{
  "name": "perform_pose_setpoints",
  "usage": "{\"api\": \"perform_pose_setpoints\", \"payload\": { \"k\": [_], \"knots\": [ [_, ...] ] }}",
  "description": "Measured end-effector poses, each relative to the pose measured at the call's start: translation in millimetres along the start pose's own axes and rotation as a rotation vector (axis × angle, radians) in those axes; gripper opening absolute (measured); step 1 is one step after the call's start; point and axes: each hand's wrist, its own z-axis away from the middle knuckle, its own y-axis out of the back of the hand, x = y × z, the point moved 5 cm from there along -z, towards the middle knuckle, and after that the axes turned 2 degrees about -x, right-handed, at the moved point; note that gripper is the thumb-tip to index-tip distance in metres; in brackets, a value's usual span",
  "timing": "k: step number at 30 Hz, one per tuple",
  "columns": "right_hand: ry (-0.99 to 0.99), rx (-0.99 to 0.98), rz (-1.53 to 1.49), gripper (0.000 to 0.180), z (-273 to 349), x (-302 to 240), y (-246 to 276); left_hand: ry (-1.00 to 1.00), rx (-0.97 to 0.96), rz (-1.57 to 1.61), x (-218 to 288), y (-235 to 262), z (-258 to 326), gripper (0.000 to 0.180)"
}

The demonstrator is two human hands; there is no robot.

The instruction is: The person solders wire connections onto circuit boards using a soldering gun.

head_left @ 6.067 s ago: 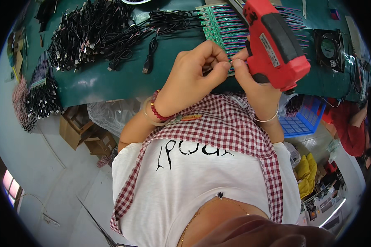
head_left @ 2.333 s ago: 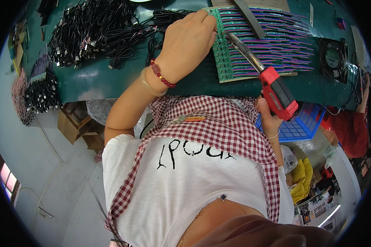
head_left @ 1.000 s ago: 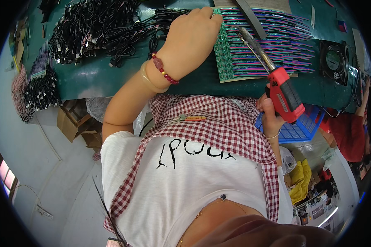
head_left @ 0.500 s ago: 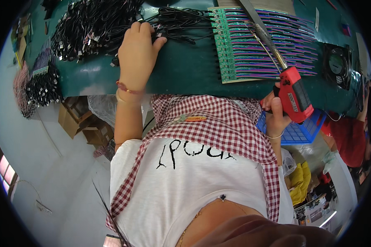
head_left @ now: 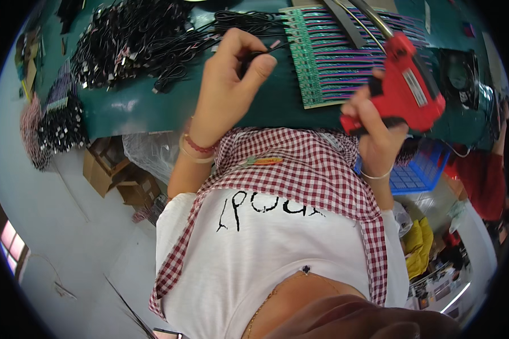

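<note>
My left hand [head_left: 226, 93] is closed around a black cable [head_left: 270, 48], whose thin pinkish end sticks out past the fingers toward the boards. Gripped in my right hand [head_left: 373, 127] is a red soldering gun [head_left: 410, 85] with a metal barrel and a thin feed tube. Its front reaches over a row of green circuit boards [head_left: 306, 68]. Purple, pink and dark wires [head_left: 342, 76] run rightward from these boards. The gun's tip lies out of frame at the top. Loose black cables [head_left: 237, 21] stretch to the boards' upper left edge.
A big heap of black cables [head_left: 124, 48] covers the left of the green table [head_left: 152, 110]. Bundled cables [head_left: 62, 124] hang at its left edge. A black fan [head_left: 461, 79] stands at the right. Below are a blue crate [head_left: 418, 172] and cardboard boxes [head_left: 110, 166]. Another person's red sleeve [head_left: 481, 189] shows at right.
My left hand has left the cable heap and moved right, now with a cable in it. My right hand has raised the soldering gun up and to the right over the boards.
</note>
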Motion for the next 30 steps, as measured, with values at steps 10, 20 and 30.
{"api": "perform_pose_setpoints", "payload": {
  "k": [10,20,30],
  "knots": [
    [0.097,-0.152,0.238,0.043,-21,-3,-29,0.016,-0.228,0.149,14,-52,10,0.013],
    [0.054,-0.103,0.261,0.013,-15,-4,-26,0.013,-0.307,0.195,11,-49,8,0.009],
    [-0.058,-0.056,-0.034,0.045,-21,2,-19,-0.407,-0.09,-0.272,41,-41,5,0.01]
  ]
}}
